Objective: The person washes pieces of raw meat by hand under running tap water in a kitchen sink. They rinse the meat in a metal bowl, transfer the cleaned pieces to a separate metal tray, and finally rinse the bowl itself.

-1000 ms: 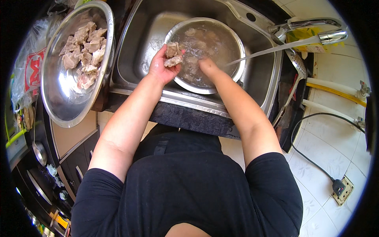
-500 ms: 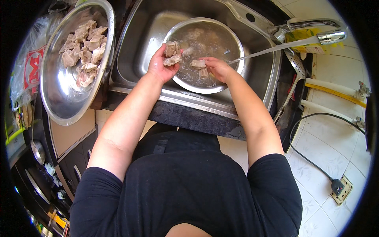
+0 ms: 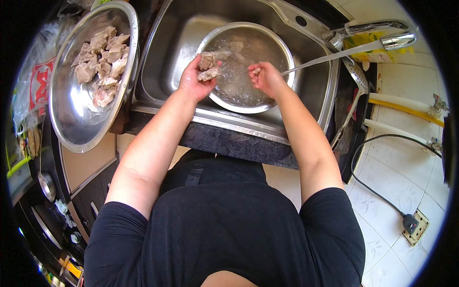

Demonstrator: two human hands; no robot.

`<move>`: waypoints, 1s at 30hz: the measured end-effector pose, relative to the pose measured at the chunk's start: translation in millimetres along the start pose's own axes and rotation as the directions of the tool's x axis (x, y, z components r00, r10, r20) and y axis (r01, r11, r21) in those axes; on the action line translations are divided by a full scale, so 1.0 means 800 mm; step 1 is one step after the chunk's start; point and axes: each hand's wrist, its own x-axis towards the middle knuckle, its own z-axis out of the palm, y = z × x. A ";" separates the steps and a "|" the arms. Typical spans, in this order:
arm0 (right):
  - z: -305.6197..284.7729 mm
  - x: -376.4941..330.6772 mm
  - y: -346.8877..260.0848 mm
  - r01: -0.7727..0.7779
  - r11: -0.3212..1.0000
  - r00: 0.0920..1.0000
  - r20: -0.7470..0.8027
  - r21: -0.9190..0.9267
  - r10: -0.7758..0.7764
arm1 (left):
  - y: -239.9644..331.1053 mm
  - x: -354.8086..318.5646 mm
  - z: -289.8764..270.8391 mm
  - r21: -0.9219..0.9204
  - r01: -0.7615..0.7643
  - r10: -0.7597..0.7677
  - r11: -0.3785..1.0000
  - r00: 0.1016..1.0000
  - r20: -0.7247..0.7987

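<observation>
My left hand (image 3: 195, 82) is at the left rim of a round metal basin (image 3: 206, 41) of cloudy water in the sink. It is closed around chunks of pale meat (image 3: 207, 66), which show past its fingers. Over the right part of the water my right hand (image 3: 267, 79) has its fingers curled in, with a small pale piece of meat (image 3: 257, 71) showing between them. Water runs from the chrome faucet (image 3: 398, 41) into the basin, close by the right hand. Under the surface only blurred pale shapes can be made out.
A large metal bowl (image 3: 71, 119) with several meat chunks (image 3: 103, 62) stands left of the steel sink (image 3: 167, 52). Right of the sink lies a slotted skimmer (image 3: 356, 79). A black cable and plug (image 3: 409, 223) run along the tiled wall.
My right hand has drawn its fingers in, and the larger meat pieces it held out over the water no longer show in it. The left hand stays in place with its meat.
</observation>
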 end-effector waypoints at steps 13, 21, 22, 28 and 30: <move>0.060 -0.022 -0.006 0.163 0.949 0.979 -0.074 -0.271 -0.190 | -0.001 0.004 -0.008 -0.036 -0.016 0.017 0.999 0.998 0.053; 0.127 -0.030 -0.015 0.460 0.788 0.845 -0.072 -0.410 -0.531 | -0.007 -0.020 0.017 0.075 0.084 -0.106 0.994 0.926 0.362; 0.138 -0.033 -0.013 0.496 0.745 0.824 -0.030 -0.446 -0.566 | -0.009 -0.026 0.022 0.074 0.142 -0.160 0.987 0.892 0.422; 0.173 -0.045 -0.030 0.503 0.069 0.697 0.357 -0.861 -0.622 | -0.002 -0.071 0.050 0.091 0.027 -0.057 0.995 0.934 0.354; 0.184 -0.042 -0.037 0.583 0.511 0.772 0.235 -0.632 -0.590 | 0.008 -0.093 0.065 0.088 -0.083 0.052 0.993 0.950 0.309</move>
